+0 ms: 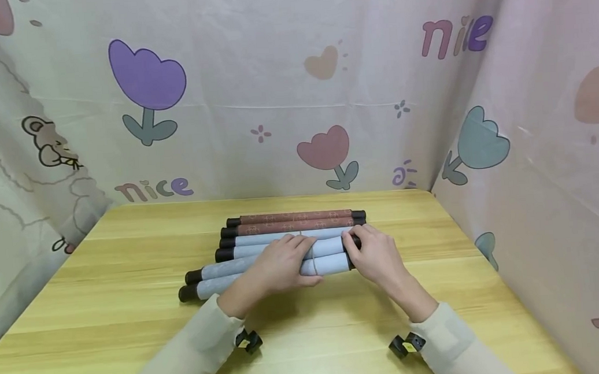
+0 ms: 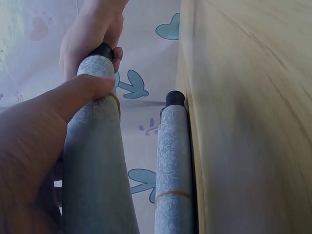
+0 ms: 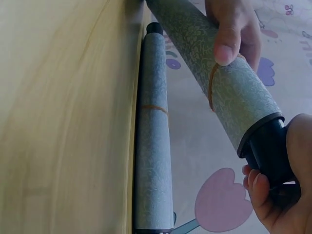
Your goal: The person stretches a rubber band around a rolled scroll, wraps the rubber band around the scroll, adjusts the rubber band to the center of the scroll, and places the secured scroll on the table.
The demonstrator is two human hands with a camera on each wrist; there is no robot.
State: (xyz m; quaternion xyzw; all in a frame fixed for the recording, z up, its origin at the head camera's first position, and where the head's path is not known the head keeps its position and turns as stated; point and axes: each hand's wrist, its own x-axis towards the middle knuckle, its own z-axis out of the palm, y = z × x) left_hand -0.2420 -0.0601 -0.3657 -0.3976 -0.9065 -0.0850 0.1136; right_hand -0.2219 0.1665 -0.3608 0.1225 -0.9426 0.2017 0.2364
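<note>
Two grey-blue patterned hanging scrolls (image 1: 215, 287) with black end knobs lie side by side, tilted up toward the right, nearest the person. My left hand (image 1: 279, 264) grips them around the middle, its thumb across the top beside a thin brown tie cord (image 3: 211, 90). At their right end my right hand (image 1: 377, 254) grips a black knob (image 3: 268, 151), fingers curled round it. The right wrist view shows the held scroll (image 3: 239, 95) raised above the table. Behind them lie two pale blue scrolls (image 1: 259, 250), also tied. The held scrolls' undersides are hidden.
Two brown patterned scrolls (image 1: 296, 217) lie at the back of the row, parallel to the blue ones. Everything rests on a wood-grain table (image 1: 102, 270). A printed curtain (image 1: 238, 52) hangs behind and on both sides.
</note>
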